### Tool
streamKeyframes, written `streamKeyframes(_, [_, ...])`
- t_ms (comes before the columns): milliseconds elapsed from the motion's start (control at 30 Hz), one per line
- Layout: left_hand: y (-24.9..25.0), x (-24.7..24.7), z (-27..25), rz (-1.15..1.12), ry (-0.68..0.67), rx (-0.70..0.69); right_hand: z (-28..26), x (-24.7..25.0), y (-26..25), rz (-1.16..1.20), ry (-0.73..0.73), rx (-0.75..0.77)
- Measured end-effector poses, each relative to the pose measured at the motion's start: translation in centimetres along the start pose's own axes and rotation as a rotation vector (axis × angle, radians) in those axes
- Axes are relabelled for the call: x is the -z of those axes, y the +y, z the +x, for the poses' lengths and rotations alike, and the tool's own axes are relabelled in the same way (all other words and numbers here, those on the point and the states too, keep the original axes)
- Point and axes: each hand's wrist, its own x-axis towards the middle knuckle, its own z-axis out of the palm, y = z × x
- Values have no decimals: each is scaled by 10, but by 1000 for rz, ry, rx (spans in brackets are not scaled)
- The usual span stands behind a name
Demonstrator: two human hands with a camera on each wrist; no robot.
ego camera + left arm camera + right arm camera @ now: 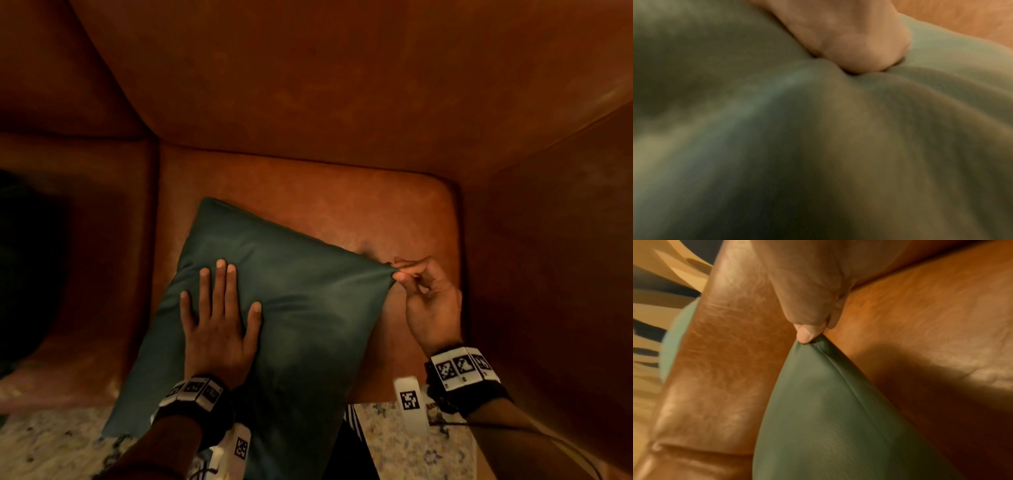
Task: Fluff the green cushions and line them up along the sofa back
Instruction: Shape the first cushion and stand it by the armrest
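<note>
Green cushion (pixel 301 308) lying flat and skewed on the brown sofa seat (pixel 394 212), near edge overhanging. Left hand (pixel 219 329) pressing its left half, fingers (pixel 221 284) straight. Right hand (pixel 430 301) pinching the cushion's right corner between thumb and fingertip.

One green cushion (pixel 301 308), two hands, two marker wristbands, on one brown leather sofa (pixel 342 102).

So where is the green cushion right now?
In the head view the green cushion lies tilted on the sofa seat, left hand flat on it, right hand pinching its corner.
</note>
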Motion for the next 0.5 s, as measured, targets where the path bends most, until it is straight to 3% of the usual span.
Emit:
streamKeyframes(133, [-3, 0, -1, 5, 2, -5, -3, 1, -4, -251, -32, 31])
streamKeyframes(233, [-1, 0, -1, 0, 5, -1, 7, 6, 3, -416, -103, 146])
streamKeyframes(367, [0, 0, -1, -5, 8, 6, 31, 18, 8, -405, -205, 176])
streamKeyframes(500, [1, -1, -1, -14, 5, 11, 45, 39, 0, -425, -488, 305])
